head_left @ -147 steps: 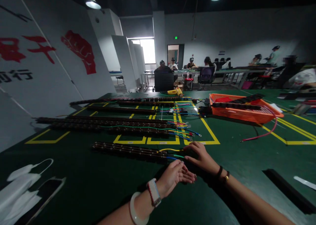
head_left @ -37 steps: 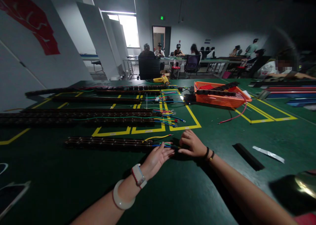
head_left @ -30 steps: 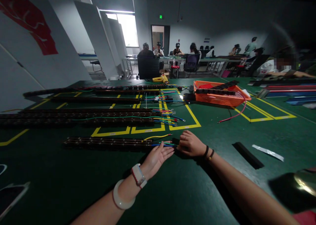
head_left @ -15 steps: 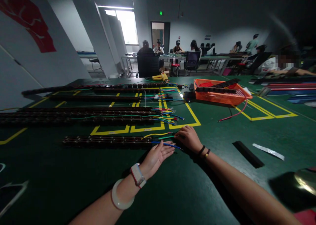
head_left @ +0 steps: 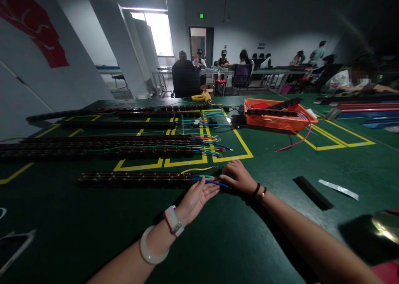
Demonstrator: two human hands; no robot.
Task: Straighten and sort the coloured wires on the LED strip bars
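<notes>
A dark cable chain lies in front of me, with a yellow wire, a green wire and a blue wire coming out of its right end. My left hand is open, palm turned up and fingers stretched out, and the blue wire runs across its fingers. From the right, my right hand meets those fingertips. Its fingers are closed at the end of the green wire; the wire's tip is hidden. The yellow wire's end lies free.
Several more cable chains with coloured wires lie beyond. An orange basket, a yellow heat gun, a black strip and a silvery strip are on the green table. Other people sit at tables farther back.
My right hand has moved slightly down toward my left fingertips, drawing the green wire's end lower, near the blue wire. My left hand has stayed nearly still.
</notes>
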